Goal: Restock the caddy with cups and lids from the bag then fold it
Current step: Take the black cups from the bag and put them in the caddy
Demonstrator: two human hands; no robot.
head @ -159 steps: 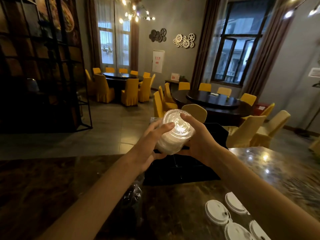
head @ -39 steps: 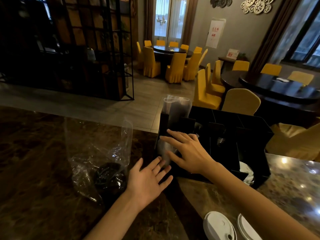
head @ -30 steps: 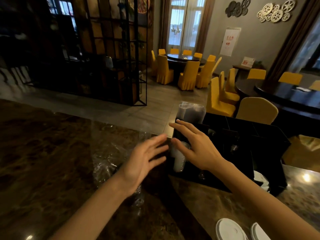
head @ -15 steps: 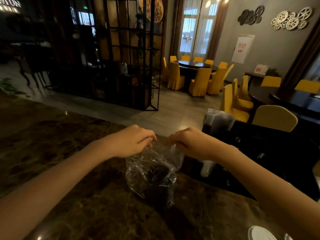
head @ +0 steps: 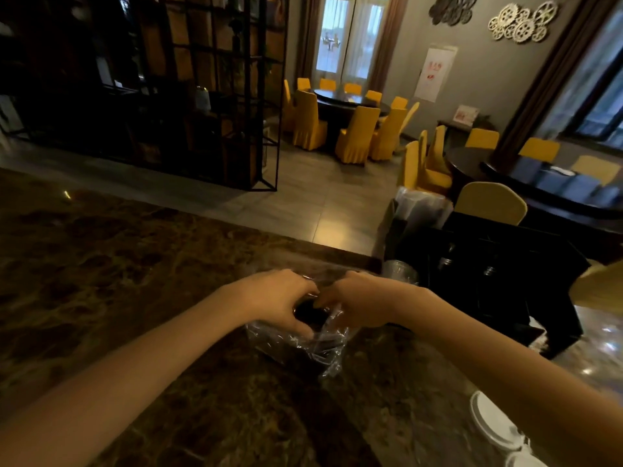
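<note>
At frame centre our left hand (head: pixel 279 299) and right hand (head: pixel 354 303) pinch the clear bag (head: pixel 303 342) around something dark, perhaps lids; the black caddy (head: pixel 488 274) sits right, 2 white lids (head: pixel 495 423) cut off lower right.

We see a big dining room. Our brown stone counter (head: pixel 141 284) is dark and shiny. Past it the floor (head: pixel 303 200) has grey tiles. A tall black metal shelf (head: pixel 188 89) stands on the left. Yellow chairs (head: pixel 354 136) sit around dark round tables (head: pixel 347 101). Daylight comes through a tall window (head: pixel 340 38). Gear shapes (head: pixel 522 23) hang on the grey wall (head: pixel 478 72).
</note>
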